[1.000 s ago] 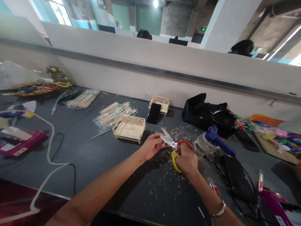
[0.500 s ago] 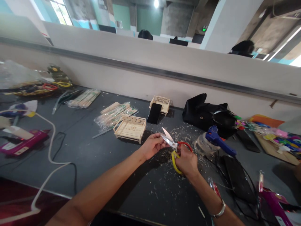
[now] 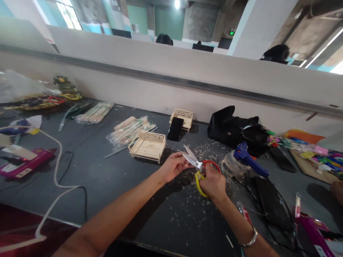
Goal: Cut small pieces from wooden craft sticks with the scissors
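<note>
My right hand (image 3: 213,181) is wrapped round the red and yellow handles of a pair of scissors (image 3: 197,165), whose blades stand apart and point up and left. Beside the blades, my left hand (image 3: 174,166) is closed in a pinch; what its fingertips hold is too small to make out. Small pale clippings (image 3: 187,192) lie scattered on the dark table under and around both hands. Left of my left hand is a small wooden bench model (image 3: 148,146). Behind it, a black phone (image 3: 175,129) leans against a second wooden model (image 3: 184,115).
Packaged wooden sticks (image 3: 131,132) lie behind the bench model. On the right are a black bag (image 3: 233,128), a blue glue gun (image 3: 249,160) on a clear container and dark cables. A purple power strip (image 3: 26,163) and white cable (image 3: 57,167) lie left. Another person's hand (image 3: 337,191) shows at the right edge.
Both hands and the scissors stay almost in place. The other person's hand at the right edge has come slightly further into view.
</note>
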